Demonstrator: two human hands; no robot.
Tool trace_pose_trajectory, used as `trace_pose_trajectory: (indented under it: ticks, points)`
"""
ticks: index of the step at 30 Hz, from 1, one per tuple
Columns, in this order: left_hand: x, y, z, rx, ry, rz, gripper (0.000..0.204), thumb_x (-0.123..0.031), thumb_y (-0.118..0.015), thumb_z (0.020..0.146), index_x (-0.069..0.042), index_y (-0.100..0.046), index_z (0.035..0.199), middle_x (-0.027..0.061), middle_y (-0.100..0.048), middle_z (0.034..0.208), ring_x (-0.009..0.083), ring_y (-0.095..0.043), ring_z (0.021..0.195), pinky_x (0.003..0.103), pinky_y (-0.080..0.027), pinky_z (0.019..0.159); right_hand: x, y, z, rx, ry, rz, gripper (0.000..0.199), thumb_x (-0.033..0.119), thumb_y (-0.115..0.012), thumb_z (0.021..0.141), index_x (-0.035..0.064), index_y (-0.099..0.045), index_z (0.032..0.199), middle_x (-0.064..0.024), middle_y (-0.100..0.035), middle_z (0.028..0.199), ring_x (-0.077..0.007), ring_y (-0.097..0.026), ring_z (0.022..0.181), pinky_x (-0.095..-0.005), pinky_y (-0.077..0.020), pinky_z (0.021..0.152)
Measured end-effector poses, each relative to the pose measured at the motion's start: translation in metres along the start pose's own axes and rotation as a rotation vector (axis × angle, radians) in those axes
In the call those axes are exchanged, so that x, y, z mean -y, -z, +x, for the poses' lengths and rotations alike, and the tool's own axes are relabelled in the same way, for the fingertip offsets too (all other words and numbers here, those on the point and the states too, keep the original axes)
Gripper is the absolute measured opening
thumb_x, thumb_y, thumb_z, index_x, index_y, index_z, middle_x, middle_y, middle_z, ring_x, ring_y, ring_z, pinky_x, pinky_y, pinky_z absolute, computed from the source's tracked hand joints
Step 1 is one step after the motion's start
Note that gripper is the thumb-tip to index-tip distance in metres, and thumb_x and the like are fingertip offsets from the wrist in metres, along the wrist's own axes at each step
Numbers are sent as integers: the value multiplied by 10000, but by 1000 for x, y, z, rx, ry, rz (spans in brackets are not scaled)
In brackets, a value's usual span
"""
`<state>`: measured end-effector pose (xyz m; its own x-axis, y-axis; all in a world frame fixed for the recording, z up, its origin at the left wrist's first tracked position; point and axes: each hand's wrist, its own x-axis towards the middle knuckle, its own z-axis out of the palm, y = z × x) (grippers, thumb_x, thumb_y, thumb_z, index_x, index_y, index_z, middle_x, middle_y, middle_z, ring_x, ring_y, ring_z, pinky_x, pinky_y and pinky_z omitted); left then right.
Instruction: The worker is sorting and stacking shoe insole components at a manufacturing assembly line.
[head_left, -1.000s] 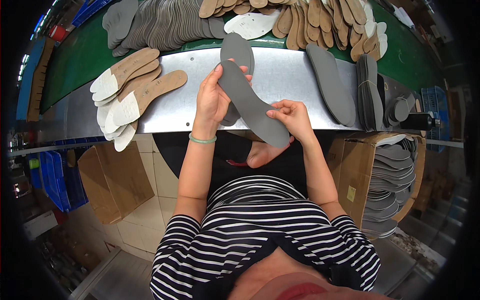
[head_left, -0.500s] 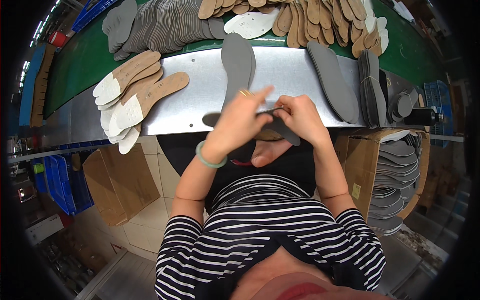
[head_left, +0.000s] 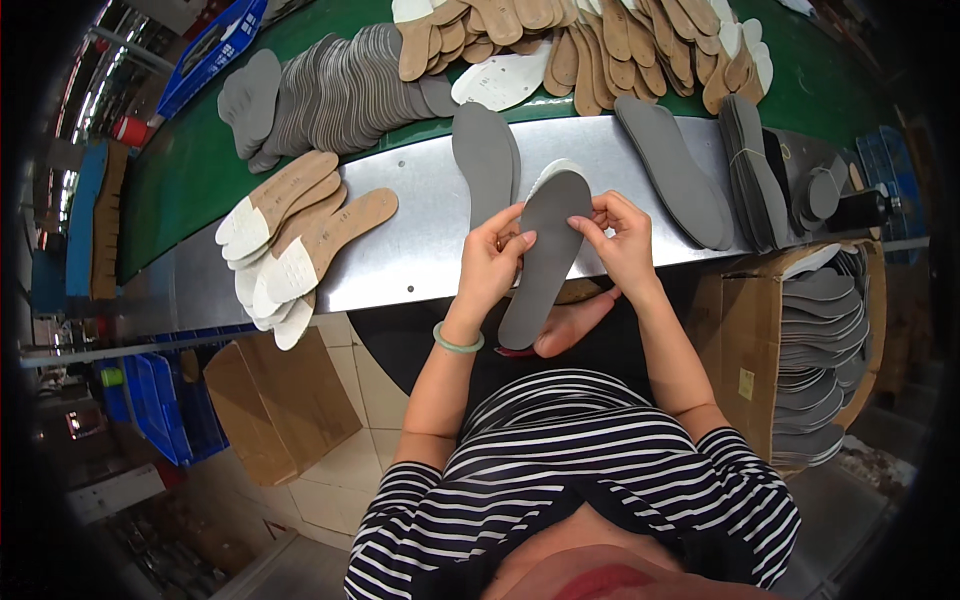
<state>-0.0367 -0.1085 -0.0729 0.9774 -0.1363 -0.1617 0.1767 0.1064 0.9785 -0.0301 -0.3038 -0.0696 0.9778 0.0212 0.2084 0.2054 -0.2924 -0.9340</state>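
In front of my body I hold a grey insole (head_left: 548,255) upright, its flat grey face toward me. My left hand (head_left: 490,260) pinches its left edge, thumb on the face. At the right edge my right hand (head_left: 622,240) grips it the same way. A white rim (head_left: 556,169) of another layer shows behind the toe end; how the two are joined is hidden. Just beyond lie overlapping grey insoles (head_left: 482,155) on the metal worktop (head_left: 420,180). Several tan insoles with white toe parts (head_left: 352,228) are fanned out to the left.
Farther right lie more grey insoles (head_left: 672,178) and a tied grey bundle (head_left: 750,170). Rows of grey insoles (head_left: 345,95) and tan ones (head_left: 620,50) cover the green surface. A cardboard box (head_left: 748,350) full of grey pieces stands below right, another box (head_left: 285,405) below left.
The held piece was nearly edge-on and low between my hands; now it stands upright with its grey face toward me. My left hand has gone from a blurred reach across to the insole's left edge.
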Motion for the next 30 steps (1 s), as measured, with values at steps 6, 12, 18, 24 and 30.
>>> trace_pose_trajectory:
  ticks: [6, 12, 18, 24, 30]
  points:
    - [5, 2, -6, 0, -57, -40, 342, 24, -632, 876, 27, -588, 1216, 13, -672, 884, 43, -577, 704, 167, -432, 539, 6, -11, 0, -98, -30, 30, 144, 0, -769, 759, -17, -655, 845, -14, -603, 772, -65, -553, 627, -199, -451, 577]
    - [3, -5, -8, -20, -76, -143, 321, 36, -643, 864, 27, -584, 1179, 22, -664, 860, 55, -598, 690, 180, -477, 539, 10, -14, 1, -162, 36, 100, 465, 42, -817, 722, 17, -581, 1123, 4, -589, 774, -83, -551, 648, -214, -456, 632]
    - [1, -4, -2, -6, -2, -145, 335, 43, -661, 847, 44, -578, 1171, 9, -629, 786, 64, -590, 650, 201, -496, 522, -15, -9, 16, 70, -65, 364, 169, 92, -705, 861, -10, -630, 972, -4, -628, 715, -65, -557, 604, -231, -467, 567]
    - [-2, 7, 24, -45, -35, -76, 376, 46, -650, 853, 82, -547, 1213, 42, -651, 789, 81, -599, 640, 192, -479, 500, -15, 20, 42, 100, -295, 313, 211, 194, -640, 921, -12, -665, 958, -48, -624, 654, -132, -599, 565, -272, -482, 549]
    - [-30, 69, 78, -334, -284, 577, 545, -221, -675, 902, -32, -492, 1379, 139, -598, 1088, 198, -591, 911, 344, -508, 777, -48, 87, 72, -308, -54, -741, 427, 329, -728, 836, 28, -670, 1134, -94, -598, 851, -251, -618, 779, -381, -498, 702]
